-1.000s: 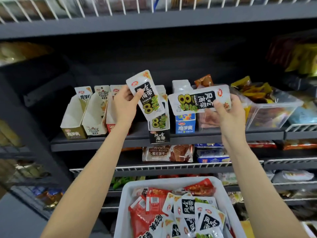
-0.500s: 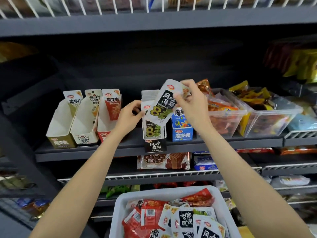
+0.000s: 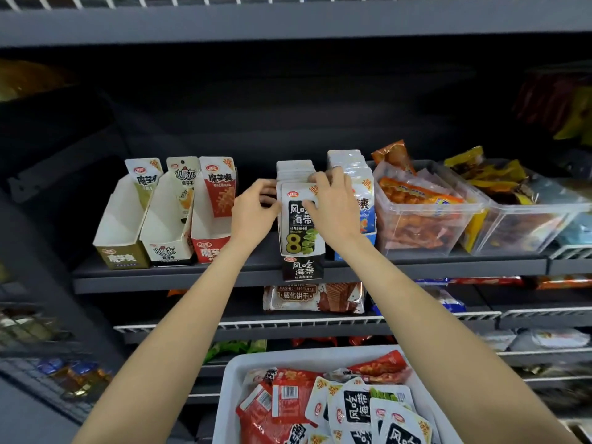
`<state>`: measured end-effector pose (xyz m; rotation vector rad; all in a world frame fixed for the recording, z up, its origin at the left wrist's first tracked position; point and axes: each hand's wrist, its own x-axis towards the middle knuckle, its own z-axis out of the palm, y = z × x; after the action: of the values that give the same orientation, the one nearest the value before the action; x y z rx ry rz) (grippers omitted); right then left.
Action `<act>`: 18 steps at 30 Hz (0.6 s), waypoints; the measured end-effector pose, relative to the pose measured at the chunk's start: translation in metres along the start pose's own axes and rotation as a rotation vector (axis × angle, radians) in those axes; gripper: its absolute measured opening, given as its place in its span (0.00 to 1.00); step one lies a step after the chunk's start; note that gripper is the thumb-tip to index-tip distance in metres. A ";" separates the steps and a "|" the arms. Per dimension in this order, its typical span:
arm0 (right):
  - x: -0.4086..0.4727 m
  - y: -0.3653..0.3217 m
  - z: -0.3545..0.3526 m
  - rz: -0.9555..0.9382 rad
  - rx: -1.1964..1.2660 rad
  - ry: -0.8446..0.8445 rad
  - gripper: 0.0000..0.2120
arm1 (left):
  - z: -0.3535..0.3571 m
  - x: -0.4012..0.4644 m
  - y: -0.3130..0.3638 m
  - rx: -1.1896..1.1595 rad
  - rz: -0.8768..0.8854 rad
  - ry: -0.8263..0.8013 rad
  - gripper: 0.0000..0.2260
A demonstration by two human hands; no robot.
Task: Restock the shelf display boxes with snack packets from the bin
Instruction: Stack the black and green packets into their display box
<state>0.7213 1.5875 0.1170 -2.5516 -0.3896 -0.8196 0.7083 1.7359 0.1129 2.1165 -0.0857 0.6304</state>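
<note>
A black display box [image 3: 302, 270] stands at the shelf's front edge, holding a row of upright white-and-black kelp packets [image 3: 297, 230]. My right hand [image 3: 334, 208] holds the top of the front packet, thumb on its face and fingers curled over the row. My left hand [image 3: 256, 213] grips the left side of the same row, fingers curled behind it. Below, a white bin [image 3: 229, 398] holds several more kelp packets [image 3: 360, 408] and red snack packets [image 3: 275, 405].
Three open display boxes stand to the left: gold [image 3: 120, 238], white [image 3: 166, 232] and red [image 3: 211, 232], each with little in it. A blue box [image 3: 366, 216] and clear tubs [image 3: 426, 216] of snacks sit to the right. Wire shelves lie below.
My right hand has brought its kelp packet down into the black box at the front of the row. My left hand, which set its packet in earlier, now steadies the row's side.
</note>
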 end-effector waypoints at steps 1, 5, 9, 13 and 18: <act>-0.003 0.000 0.001 -0.012 0.018 0.022 0.19 | -0.002 -0.003 0.002 0.003 -0.014 -0.006 0.16; -0.032 0.000 -0.014 -0.091 0.225 0.172 0.16 | -0.010 -0.027 0.007 0.082 -0.023 0.014 0.17; -0.102 0.007 -0.038 -0.097 0.416 0.194 0.13 | -0.018 -0.084 0.009 -0.031 0.103 0.143 0.10; -0.180 0.031 -0.042 0.048 0.440 -0.149 0.08 | -0.016 -0.153 -0.006 0.009 0.275 0.194 0.09; -0.254 0.068 -0.027 0.195 0.280 -0.696 0.10 | -0.001 -0.223 -0.043 0.187 0.162 -0.148 0.11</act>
<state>0.5351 1.4820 -0.0377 -2.4786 -0.4123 0.2073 0.5264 1.7246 -0.0227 2.3529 -0.2936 0.5945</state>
